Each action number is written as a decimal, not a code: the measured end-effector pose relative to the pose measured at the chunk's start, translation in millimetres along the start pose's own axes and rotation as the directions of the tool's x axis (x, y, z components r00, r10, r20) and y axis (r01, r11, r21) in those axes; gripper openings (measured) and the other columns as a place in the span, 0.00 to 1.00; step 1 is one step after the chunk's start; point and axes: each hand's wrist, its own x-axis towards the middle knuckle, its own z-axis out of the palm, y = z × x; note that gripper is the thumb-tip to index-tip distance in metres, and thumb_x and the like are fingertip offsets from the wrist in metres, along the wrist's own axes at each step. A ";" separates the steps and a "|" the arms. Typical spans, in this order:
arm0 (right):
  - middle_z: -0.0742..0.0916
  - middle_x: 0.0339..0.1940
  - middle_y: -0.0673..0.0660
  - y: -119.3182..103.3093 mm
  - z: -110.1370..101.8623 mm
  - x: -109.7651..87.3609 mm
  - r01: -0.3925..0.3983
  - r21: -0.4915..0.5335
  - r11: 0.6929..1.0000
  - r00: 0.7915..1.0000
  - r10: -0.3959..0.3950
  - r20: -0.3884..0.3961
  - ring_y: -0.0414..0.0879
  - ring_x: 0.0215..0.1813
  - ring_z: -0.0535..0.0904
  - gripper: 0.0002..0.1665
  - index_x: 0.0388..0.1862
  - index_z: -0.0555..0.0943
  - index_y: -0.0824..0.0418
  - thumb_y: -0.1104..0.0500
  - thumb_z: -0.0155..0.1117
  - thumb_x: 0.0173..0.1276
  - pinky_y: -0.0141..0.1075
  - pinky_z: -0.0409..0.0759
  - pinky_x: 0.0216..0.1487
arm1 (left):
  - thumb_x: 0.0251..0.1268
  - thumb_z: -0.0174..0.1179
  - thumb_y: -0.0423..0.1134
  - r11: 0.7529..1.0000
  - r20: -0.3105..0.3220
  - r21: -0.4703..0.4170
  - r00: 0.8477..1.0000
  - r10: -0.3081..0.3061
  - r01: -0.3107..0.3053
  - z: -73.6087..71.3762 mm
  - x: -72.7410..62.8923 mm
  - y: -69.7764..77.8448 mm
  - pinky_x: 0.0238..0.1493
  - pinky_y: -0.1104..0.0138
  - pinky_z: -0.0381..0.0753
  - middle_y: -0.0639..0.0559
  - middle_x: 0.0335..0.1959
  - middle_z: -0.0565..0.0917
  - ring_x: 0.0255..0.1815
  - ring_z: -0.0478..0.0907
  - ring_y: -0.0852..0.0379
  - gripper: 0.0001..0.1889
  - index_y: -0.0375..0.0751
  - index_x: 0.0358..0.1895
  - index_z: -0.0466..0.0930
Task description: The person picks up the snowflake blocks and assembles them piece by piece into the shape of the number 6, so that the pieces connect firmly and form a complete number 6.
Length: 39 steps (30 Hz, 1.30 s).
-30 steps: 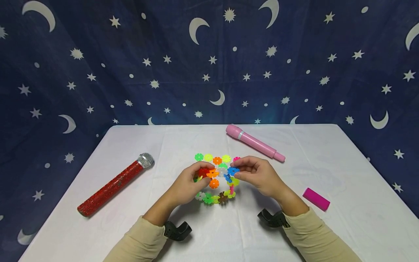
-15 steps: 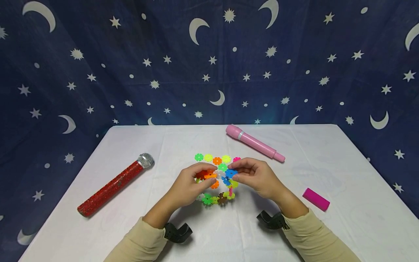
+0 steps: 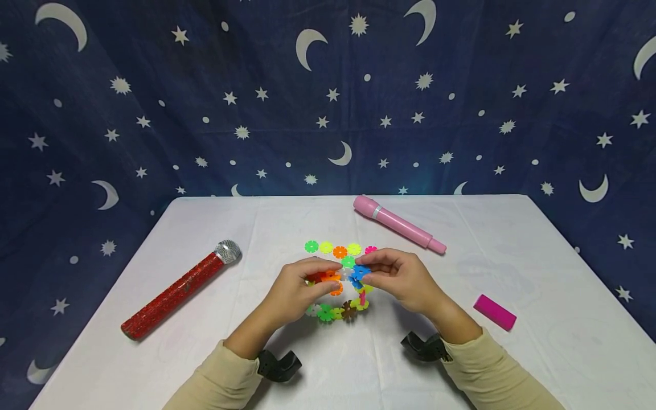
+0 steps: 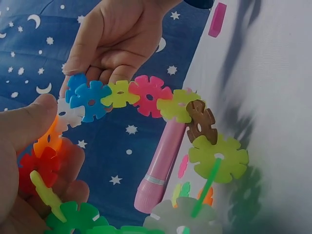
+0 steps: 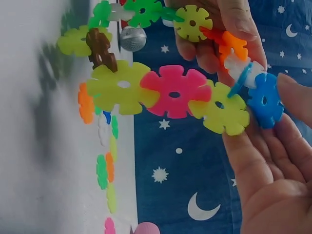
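Observation:
A chain of bright interlocking snowflake discs (image 5: 175, 92) curves as a loop between both hands, its pieces slotted edge to edge. My left hand (image 3: 296, 291) grips its left side, thumb and fingers around an orange disc (image 4: 48, 139) and a red disc (image 4: 40, 168). Across from it, my right hand (image 3: 402, 278) pinches a blue disc (image 5: 265, 101) between thumb and fingers. A white disc (image 5: 242, 71) sits between the orange and blue ones, with a second blue disc (image 5: 240, 80) seen edge-on overlapping it. The lower side, with a brown disc (image 3: 349, 310), hangs toward me.
Loose snowflake discs lie behind the hands, among them a green one (image 3: 311, 246) and a pink one (image 3: 370, 250). A red microphone (image 3: 179, 289) lies left, a pink microphone (image 3: 400, 222) at the back, a magenta block (image 3: 495, 312) right.
My right hand has shifted slightly left, bringing the blue discs closer to the orange and white ones. My left hand has edged right, and the orange disc has tilted.

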 end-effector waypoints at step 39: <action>0.73 0.71 0.67 61.7 -21.2 9.6 -0.150 -0.688 0.710 0.958 0.276 0.076 0.68 0.75 0.58 0.40 0.73 0.68 0.67 0.50 0.68 0.68 0.63 0.57 0.71 | 0.71 0.61 0.37 0.985 0.156 -0.063 0.976 -0.149 0.160 -5.8 -0.2 -6.5 0.49 0.63 0.80 0.45 0.55 0.82 0.46 0.79 0.54 0.17 0.42 0.60 0.80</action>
